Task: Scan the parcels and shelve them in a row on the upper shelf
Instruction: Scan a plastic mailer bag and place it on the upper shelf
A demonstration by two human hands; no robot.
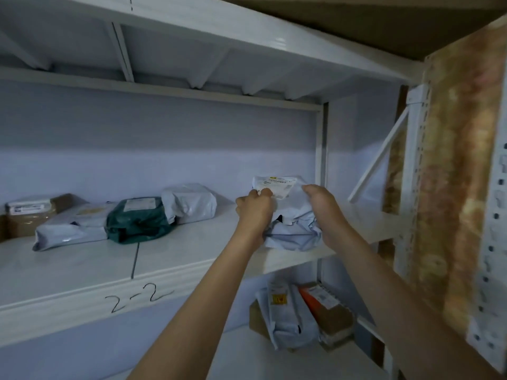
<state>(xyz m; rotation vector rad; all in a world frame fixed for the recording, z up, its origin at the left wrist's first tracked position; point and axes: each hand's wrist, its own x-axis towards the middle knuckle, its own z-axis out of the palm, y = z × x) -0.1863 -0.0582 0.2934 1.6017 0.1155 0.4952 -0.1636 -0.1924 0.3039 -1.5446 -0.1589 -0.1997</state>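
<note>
Both hands grip crumpled pale-grey plastic mailer parcel (290, 215), upright on white upper shelf (82, 272). Left hand (253, 208) fingers curled on labelled top edge; right hand (322, 207) clasps opposite side. Dark green bagged parcel (137, 219) well left of fingers.

Dim, cool, bluish light over the whole view, no lamp in sight. The back wall (164, 160) is darker in its upper band and paler lower down, and the underside of the shelf above (192, 58) lies in soft grey shade. A faint sheen glints on that shelf's front edge. Wide-angle bend is plain: the shelf lines bow and the perforated upright (491, 215) at the right leans. The brown patterned panel (461, 160) beside it smears with motion blur. The label on the white parcel (277, 185) is too soft to read; the whole picture is grainy.
</note>
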